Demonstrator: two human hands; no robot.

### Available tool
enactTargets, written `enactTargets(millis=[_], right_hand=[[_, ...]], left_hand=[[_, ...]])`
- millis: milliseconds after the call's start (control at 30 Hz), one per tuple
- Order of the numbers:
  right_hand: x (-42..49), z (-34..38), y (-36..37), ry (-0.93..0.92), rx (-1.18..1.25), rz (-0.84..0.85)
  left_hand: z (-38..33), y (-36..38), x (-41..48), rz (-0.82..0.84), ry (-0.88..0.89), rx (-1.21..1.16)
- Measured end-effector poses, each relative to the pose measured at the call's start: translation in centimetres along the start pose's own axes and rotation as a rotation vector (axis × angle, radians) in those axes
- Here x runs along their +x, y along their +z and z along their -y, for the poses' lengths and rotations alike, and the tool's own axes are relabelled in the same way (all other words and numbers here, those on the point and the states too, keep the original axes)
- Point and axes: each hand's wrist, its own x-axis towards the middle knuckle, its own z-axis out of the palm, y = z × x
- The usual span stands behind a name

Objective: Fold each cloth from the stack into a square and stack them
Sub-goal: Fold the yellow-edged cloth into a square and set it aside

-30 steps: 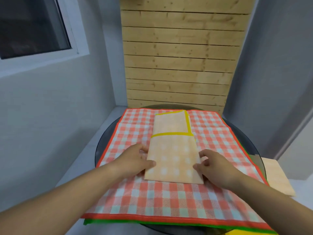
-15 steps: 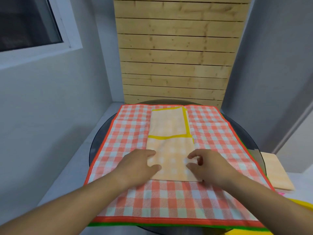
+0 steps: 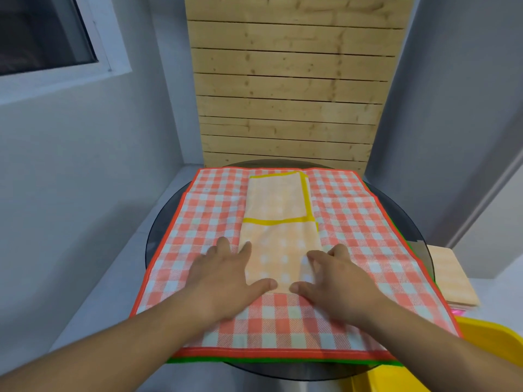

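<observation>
The orange cloth (image 3: 278,250), folded to a long strip, lies on the red checked cloth (image 3: 368,236) topping the stack. The left hand (image 3: 223,278) and right hand (image 3: 339,281) rest open on its near end, gripping nothing. The final fold seems due: pinch the near corners and carry them far. A folded pile (image 3: 450,278) waits right of the desk (image 3: 158,222), out of the way.
</observation>
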Motion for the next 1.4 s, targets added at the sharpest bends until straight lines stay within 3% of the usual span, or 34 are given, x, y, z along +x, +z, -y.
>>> enactTargets(millis=[400,567,733,833,1033,1200,1400], right_hand=[[1.4,-4.3,-1.8,-0.08,0.062,0.192],[1.1,-4.6,-3.1,-0.148,0.078,0.268],[0.3,-3.3,-2.9,-0.329,0.097,0.056],[0.1,-2.6,-2.4,-0.457,0.022,0.045],[0.8,-3.3,-1.9,-0.459,0.032,0.037],[0.1,-3.5,-1.2,-0.672,-0.269,-0.084],[-1.0,-3.4,-1.6,-0.602,-0.2,-0.139]], left_hand=[[4.4,-1.5,0.4,0.127,0.137,-0.063],[4.6,-1.3,-0.1,-0.031,0.25,-0.156],[4.4,-1.1,0.3,-0.032,0.419,-0.284],[4.4,-1.2,0.8,-0.012,0.392,-0.348],[4.3,-1.4,1.1,-0.014,0.328,-0.459],[4.4,-1.5,0.7,-0.057,0.36,-0.379],[4.6,-2.2,-0.2,-0.094,0.327,-0.468]])
